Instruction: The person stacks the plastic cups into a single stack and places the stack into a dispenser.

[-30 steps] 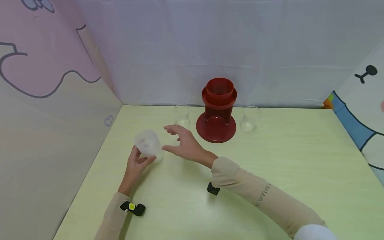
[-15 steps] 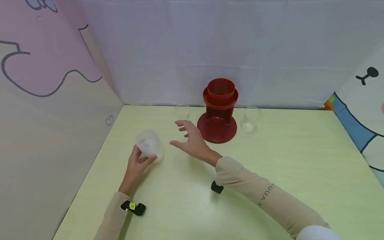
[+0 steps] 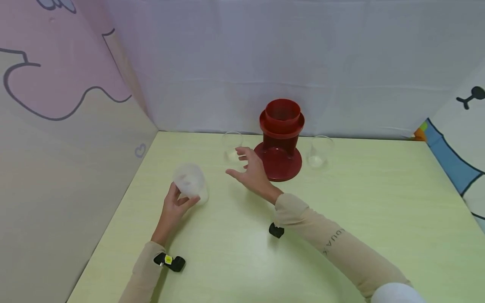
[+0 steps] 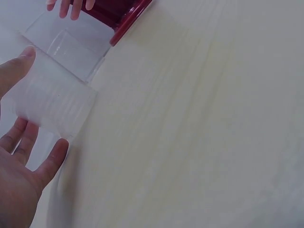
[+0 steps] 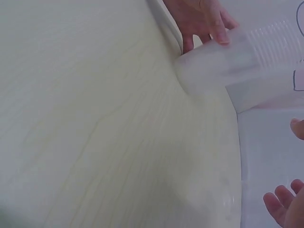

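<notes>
My left hand (image 3: 172, 212) grips a stack of clear plastic cups (image 3: 190, 182) at the left of the table. Several close rims show on the stack (image 5: 275, 45) in the right wrist view, and its base end meets the tabletop. Thumb and fingers of the left hand (image 4: 23, 175) lie on opposite sides of it. To the right, my right hand (image 3: 255, 174) hovers with fingers spread and holds nothing. One clear cup (image 3: 229, 141) stands upright just behind that hand, partly hidden by it. Beside it is a red plastic object (image 3: 281, 141) with a round base and cup-shaped top.
Another clear cup (image 3: 318, 153) stands to the right of the red object. The pale wooden table (image 3: 371, 198) ends at a white cloth backdrop (image 3: 212, 75), with printed panels at both sides. A black camera (image 3: 176, 264) sits on the left wrist.
My right hand has moved away from the cup stack, rightward and back toward the red object, its fingers still spread. The left hand keeps its hold on the stack, nearly still.
</notes>
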A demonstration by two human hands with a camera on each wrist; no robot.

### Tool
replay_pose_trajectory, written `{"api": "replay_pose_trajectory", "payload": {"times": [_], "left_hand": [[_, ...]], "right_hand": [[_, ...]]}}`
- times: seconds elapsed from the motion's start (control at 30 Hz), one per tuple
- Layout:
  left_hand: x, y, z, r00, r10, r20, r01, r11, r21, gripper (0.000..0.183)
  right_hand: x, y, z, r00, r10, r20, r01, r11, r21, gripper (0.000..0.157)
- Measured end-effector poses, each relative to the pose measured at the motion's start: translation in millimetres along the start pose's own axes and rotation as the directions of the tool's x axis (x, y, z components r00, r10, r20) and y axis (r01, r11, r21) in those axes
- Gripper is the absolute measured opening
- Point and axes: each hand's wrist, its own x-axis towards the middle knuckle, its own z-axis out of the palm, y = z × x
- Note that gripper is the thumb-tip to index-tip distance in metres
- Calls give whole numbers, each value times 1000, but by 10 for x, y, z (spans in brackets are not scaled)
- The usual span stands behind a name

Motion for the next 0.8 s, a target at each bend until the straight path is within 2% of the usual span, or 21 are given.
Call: {"api": "replay_pose_trajectory", "payload": {"times": [0.2,0.33,0.53,0.8], "left_hand": [[-9,-3,-13,1000,5,8,-5,1000,-5,78],[-28,92,2,1000,4,13,-4,1000,-15,76],[-90,289,44,1000,-9,3,9,1000,3,75],[-138,303,40,1000,-22,0,22,1000,-5,75]], "right_hand": [[71,118,9,996,47,-70,-48,999,-5,66],[123,207,1,991,63,-114,-65,998,-15,71],[206,328,2,990,104,-98,-110,992,-59,75],[317,419,91,986,141,-92,-148,986,-82,78]]}}
